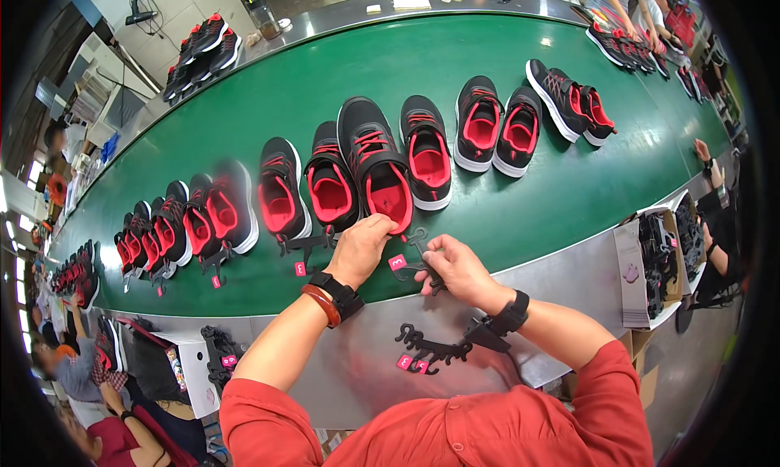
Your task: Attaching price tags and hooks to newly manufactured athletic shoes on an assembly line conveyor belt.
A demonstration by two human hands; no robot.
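Observation:
My left hand [361, 251] is closed on the heel of a black sneaker [372, 146] with red laces and red lining, its toe raised and pointing away from me. Between the closed fingers of my right hand [461, 273] is a black plastic shoe hanger [417, 241] with a pink tag, just right of that heel. Another black sneaker [424, 146] lies close on the right. To the left, a pair of sneakers [282, 195] has a tagged black hanger [305, 247] at its heels. More black hangers [431, 349] lie on the metal edge below my hands.
Shoes stand along the green conveyor belt [520, 215], with sneaker pairs [479, 125] at right and hung pairs [166, 223] at left. A box of black hangers [646, 264] stands on the right, another hanger box [199, 369] on the left. Other people work at both sides.

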